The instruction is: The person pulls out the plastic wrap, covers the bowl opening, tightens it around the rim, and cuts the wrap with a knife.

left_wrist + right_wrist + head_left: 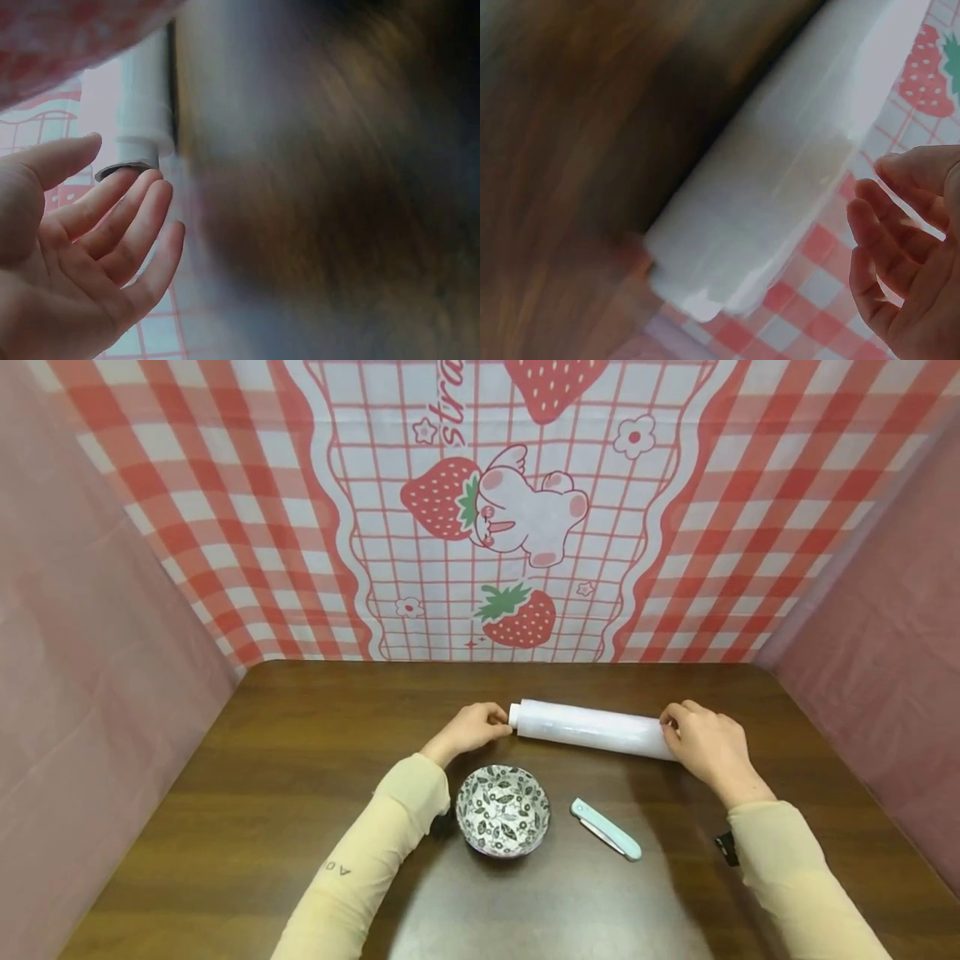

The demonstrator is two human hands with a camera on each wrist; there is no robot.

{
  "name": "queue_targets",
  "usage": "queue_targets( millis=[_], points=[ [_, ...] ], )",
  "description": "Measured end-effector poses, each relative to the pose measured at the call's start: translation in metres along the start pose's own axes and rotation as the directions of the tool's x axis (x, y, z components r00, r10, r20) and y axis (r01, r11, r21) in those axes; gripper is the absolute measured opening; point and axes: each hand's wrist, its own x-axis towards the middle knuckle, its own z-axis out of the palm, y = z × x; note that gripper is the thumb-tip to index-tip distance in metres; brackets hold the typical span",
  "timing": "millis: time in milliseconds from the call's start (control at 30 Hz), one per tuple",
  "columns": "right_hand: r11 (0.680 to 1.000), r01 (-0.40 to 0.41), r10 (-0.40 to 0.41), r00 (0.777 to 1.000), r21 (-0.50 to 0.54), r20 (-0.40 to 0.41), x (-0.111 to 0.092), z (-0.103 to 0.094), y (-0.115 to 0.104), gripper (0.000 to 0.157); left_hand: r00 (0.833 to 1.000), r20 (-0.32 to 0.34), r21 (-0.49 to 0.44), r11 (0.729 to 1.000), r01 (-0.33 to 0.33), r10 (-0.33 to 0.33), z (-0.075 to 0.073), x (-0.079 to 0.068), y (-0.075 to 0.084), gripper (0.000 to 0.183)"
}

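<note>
Neither hand has a firm grasp: the left hand (474,727), thumb parted and fingers loosely bent, sets its fingertips at the core (513,716) of the film roll (592,728); the right hand (708,742) has half-curled fingers just beside the other end, apparently pinching nothing, though contact is hard to tell; nearest on the table (217,827) sits the patterned bowl (502,812), upright, with the pale blue folding knife (606,829) to its right, seemingly folded, which would keep its edge covered; both lie between the sleeves (375,852), probably to be reachable without crowding the roll; behind them the roll lies on its side, crosswise, a hand at each end, sensible for a long cylinder that could trundle away; beyond hangs the strawberry-print cloth (300,568), apparently just a backdrop.
</note>
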Motion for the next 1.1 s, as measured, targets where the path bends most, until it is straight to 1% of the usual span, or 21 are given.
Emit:
queue_targets(
  millis=[100,167,267,333,400,533,600,633,767,967,1100],
  points=[
    [1.0,-0.01,0.009,0.999,0.018,0.033,-0.003,-0.001,0.009,0.02,1.0,0.016,0.061,0.998,-0.012,0.011,0.001,0.0,0.0,0.027],
    [0.999,-0.024,0.022,0.997,0.028,0.069,-0.004,-0.004,0.017,0.026,1.0,0.019,0.082,0.996,-0.017,0.015,0.002,0.002,0.001,0.027],
    [0.998,-0.05,0.046,0.99,0.029,0.133,-0.006,-0.009,0.026,0.032,1.0,0.024,0.049,0.999,-0.011,0.01,0.002,0.004,0.0,0.026],
    [0.997,-0.066,0.061,0.981,0.025,0.185,-0.006,-0.012,0.032,0.038,1.0,0.026,0.026,1.0,-0.006,0.006,0.002,0.006,0.0,0.025],
    [0.996,-0.086,0.078,0.966,0.022,0.245,-0.008,-0.015,0.036,0.049,1.0,0.031,0.007,1.0,0.001,-0.001,0.002,0.006,-0.001,0.024],
    [0.988,-0.147,0.122,0.923,0.041,0.365,-0.013,-0.015,0.044,0.075,0.999,0.045,0.004,1.0,0.011,-0.011,0.002,0.007,-0.002,0.023],
    [0.983,-0.178,0.143,0.908,0.053,0.393,-0.016,-0.013,0.047,0.08,0.999,0.05,-0.006,1.0,0.017,-0.016,0.002,0.006,-0.001,0.023],
    [0.98,-0.187,0.148,0.906,0.062,0.397,-0.017,-0.012,0.049,0.08,0.999,0.048,-0.007,1.0,0.016,-0.015,0.003,0.006,-0.002,0.023],
    [0.977,-0.196,0.152,0.913,0.082,0.377,-0.02,-0.009,0.054,0.074,0.999,0.043,-0.019,1.0,0.015,-0.014,0.004,0.006,-0.002,0.022],
    [0.982,-0.148,0.102,0.941,0.119,0.323,-0.019,-0.007,0.055,0.062,1.0,0.03,-0.012,1.0,-0.005,0.005,0.003,0.007,-0.001,0.018],
    [0.982,-0.135,0.091,0.95,0.129,0.299,-0.018,-0.004,0.056,0.058,1.0,0.026,0.006,1.0,-0.013,0.013,0.003,0.007,0.001,0.016]
  ],
)
